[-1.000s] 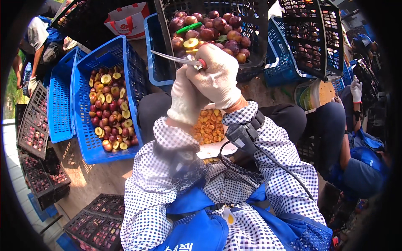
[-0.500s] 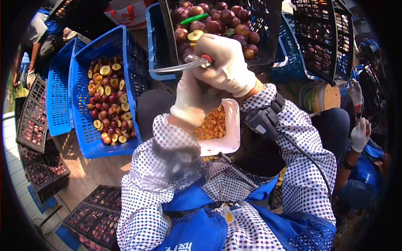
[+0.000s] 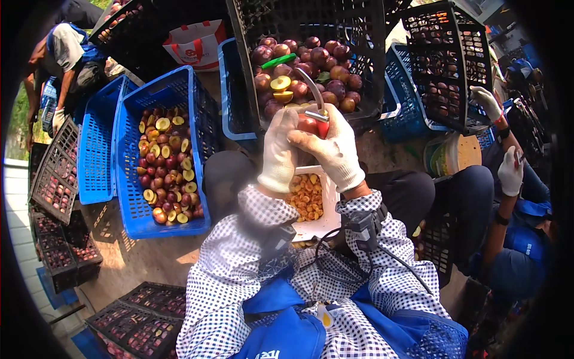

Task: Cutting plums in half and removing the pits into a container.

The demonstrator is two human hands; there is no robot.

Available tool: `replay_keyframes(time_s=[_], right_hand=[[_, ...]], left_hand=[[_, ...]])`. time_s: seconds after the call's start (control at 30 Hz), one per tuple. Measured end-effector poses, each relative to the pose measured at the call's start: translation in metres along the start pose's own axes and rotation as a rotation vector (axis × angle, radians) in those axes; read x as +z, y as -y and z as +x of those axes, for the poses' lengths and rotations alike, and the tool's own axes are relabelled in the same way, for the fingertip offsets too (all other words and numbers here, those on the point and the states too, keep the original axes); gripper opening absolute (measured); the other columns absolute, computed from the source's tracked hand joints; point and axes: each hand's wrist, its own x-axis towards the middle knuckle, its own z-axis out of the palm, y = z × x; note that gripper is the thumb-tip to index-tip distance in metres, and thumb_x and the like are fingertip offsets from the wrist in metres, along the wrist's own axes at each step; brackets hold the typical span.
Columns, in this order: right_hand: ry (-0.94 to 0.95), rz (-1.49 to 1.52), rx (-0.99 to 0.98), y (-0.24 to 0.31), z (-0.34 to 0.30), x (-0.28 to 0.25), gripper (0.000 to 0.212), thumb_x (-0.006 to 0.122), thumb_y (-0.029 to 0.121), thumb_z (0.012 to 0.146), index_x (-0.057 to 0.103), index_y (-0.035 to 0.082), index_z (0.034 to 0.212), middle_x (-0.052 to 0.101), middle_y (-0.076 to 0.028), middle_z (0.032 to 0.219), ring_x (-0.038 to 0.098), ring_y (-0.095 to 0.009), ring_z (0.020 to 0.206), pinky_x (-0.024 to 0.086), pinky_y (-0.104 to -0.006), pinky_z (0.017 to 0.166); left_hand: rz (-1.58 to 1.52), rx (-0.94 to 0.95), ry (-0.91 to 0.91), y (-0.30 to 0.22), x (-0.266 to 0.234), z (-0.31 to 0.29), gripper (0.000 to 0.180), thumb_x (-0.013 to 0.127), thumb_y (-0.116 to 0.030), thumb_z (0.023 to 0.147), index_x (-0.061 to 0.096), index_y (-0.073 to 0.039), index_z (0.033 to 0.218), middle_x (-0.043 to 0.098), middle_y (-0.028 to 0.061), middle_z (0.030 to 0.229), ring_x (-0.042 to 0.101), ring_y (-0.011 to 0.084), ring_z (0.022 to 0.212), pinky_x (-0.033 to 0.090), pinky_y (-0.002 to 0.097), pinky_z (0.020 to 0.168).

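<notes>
My gloved right hand (image 3: 335,149) is closed on the red handle of a curved knife (image 3: 314,93), whose blade points up and away from me. My gloved left hand (image 3: 278,152) is closed round a red plum (image 3: 308,124), held against the knife and the right hand. Its underside is hidden by my fingers. Below my wrists is a white tub (image 3: 327,206) with small orange-brown pieces, likely plum pits. Just beyond my hands, a black crate (image 3: 251,102) holds whole plums, two cut plum halves (image 3: 281,84) and a slim green object (image 3: 278,61).
At left, a blue crate (image 3: 128,203) holds halved plums, with another blue crate (image 3: 95,143) alongside. Black crates of plums (image 3: 137,323) stand lower left. At right are a tilted black crate (image 3: 439,66), a round bucket (image 3: 457,154) and a co-worker's gloved hand (image 3: 510,172).
My hands have turned and come side by side. The knife blade has swung from pointing left to pointing up and away, and the red plum now shows between my hands.
</notes>
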Motion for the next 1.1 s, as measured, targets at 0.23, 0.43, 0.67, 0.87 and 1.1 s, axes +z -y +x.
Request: replay_keyframes(time_s=[0.23, 0.43, 0.67, 0.87, 1.1], right_hand=[[-0.177, 0.246, -0.064, 0.016, -0.030, 0.005, 0.046, 0.075, -0.005, 0.078, 0.058, 0.000, 0.121, 0.062, -0.012, 0.116, 0.064, -0.016, 0.100, 0.057, -0.0295, 0.079], [-0.001, 0.476, 0.108, 0.010, -0.026, -0.011, 0.057, 0.060, 0.029, 0.090, 0.050, -0.004, 0.136, 0.067, -0.015, 0.103, 0.067, -0.017, 0.070, 0.054, -0.0262, 0.060], [-0.128, 0.600, 0.073, -0.013, -0.019, -0.040, 0.054, 0.059, 0.029, 0.094, 0.052, -0.003, 0.137, 0.068, -0.016, 0.111, 0.063, -0.015, 0.067, 0.047, -0.0224, 0.052], [-0.232, 0.662, 0.132, -0.029, -0.016, -0.058, 0.047, 0.059, 0.029, 0.095, 0.055, 0.001, 0.133, 0.068, -0.019, 0.113, 0.060, -0.015, 0.066, 0.044, -0.0244, 0.051], [0.075, 0.331, 0.082, 0.054, 0.012, 0.082, 0.040, 0.064, 0.026, 0.096, 0.058, 0.000, 0.126, 0.068, -0.011, 0.091, 0.069, -0.016, 0.069, 0.053, -0.0294, 0.054]], left_hand=[[-0.187, -0.448, 0.000, -0.006, 0.000, -0.006, 0.055, 0.047, -0.056, 0.102, 0.058, -0.010, 0.131, 0.067, 0.0048, 0.111, 0.068, 0.0166, 0.093, 0.056, 0.0314, 0.075], [-0.234, -0.425, -0.033, -0.012, 0.001, -0.011, 0.051, 0.045, -0.051, 0.104, 0.061, -0.005, 0.121, 0.064, 0.0018, 0.089, 0.049, 0.0079, 0.060, 0.039, 0.0244, 0.049], [-0.523, -0.487, 0.139, -0.009, -0.009, -0.006, 0.070, 0.044, -0.062, 0.100, 0.058, 0.002, 0.125, 0.066, 0.0088, 0.081, 0.051, 0.0084, 0.047, 0.046, 0.0228, 0.046], [-0.379, -0.550, -0.116, -0.002, -0.022, -0.007, 0.063, 0.051, -0.059, 0.098, 0.059, -0.001, 0.121, 0.065, 0.0098, 0.084, 0.051, 0.0103, 0.051, 0.046, 0.0270, 0.051], [-0.476, -0.316, -0.127, 0.052, -0.073, -0.006, 0.034, 0.055, -0.041, 0.102, 0.061, -0.009, 0.112, 0.069, 0.0101, 0.098, 0.068, 0.0221, 0.073, 0.058, 0.0366, 0.065]])
